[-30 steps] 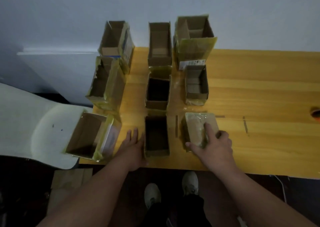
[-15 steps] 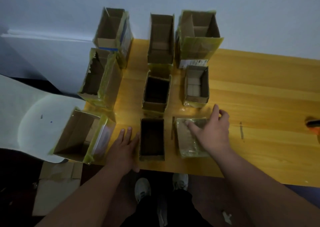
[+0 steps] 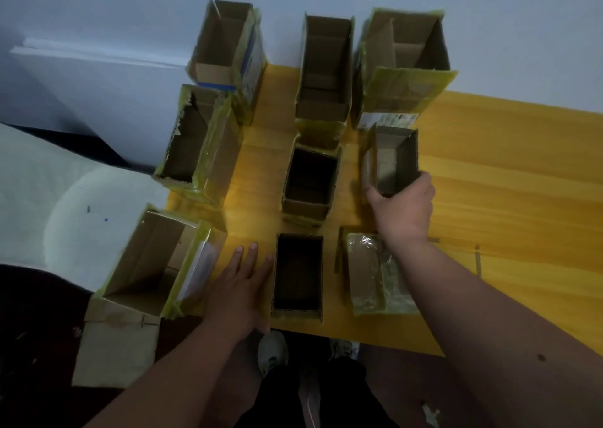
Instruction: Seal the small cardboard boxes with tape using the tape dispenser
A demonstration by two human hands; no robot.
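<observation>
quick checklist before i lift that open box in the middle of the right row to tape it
1. Right hand grips the small open box at its near end: ok.
2. Box top unsealed: ok.
3. Left hand flat on the table, free to help: ok.
4. Tape dispenser within reach: cannot tell, none in view.
5. Taped box sits under the right forearm, could be bumped: not ok.
6. Box contents: cannot tell.

Yellow wooden table (image 3: 509, 179) carries nine cardboard boxes in three rows of three. Eight stand open-topped; the near-right taped box (image 3: 375, 277) is closed. Left hand (image 3: 239, 284) lies flat on the tabletop beside the near-middle box (image 3: 298, 276).
</observation>
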